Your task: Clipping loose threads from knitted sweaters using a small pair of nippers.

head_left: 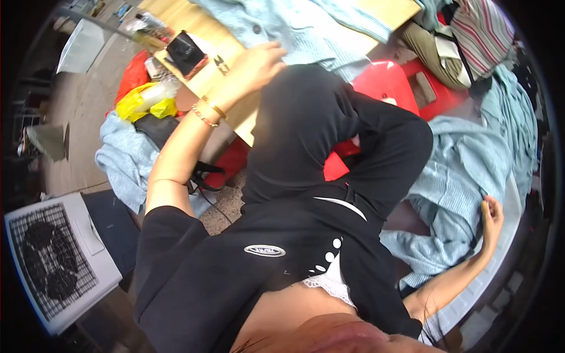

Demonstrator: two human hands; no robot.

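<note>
A light blue knitted cardigan (256, 28) with a dark button is spread over the wooden table at the top. My left hand (266, 60), with bracelets at the wrist, reaches to its near edge. Its fingers are stretched out and a little apart, lying against the knit; my raised knee is close beside them. Off to the right, my right hand (493, 219) is at a heap of light blue knitted garments (465, 170). Its fingers are curled in on the edge of one knitted garment, and part of the grip is hidden.
On the wooden table (238, 112) lie a black phone-like object (186, 54) and small metal pieces. Red plastic stools (385, 85) stand beyond my knees. A pale tub (471, 294) edges the right heap. A white box-shaped fan unit (56, 262) stands at left, near a yellow bag (138, 106).
</note>
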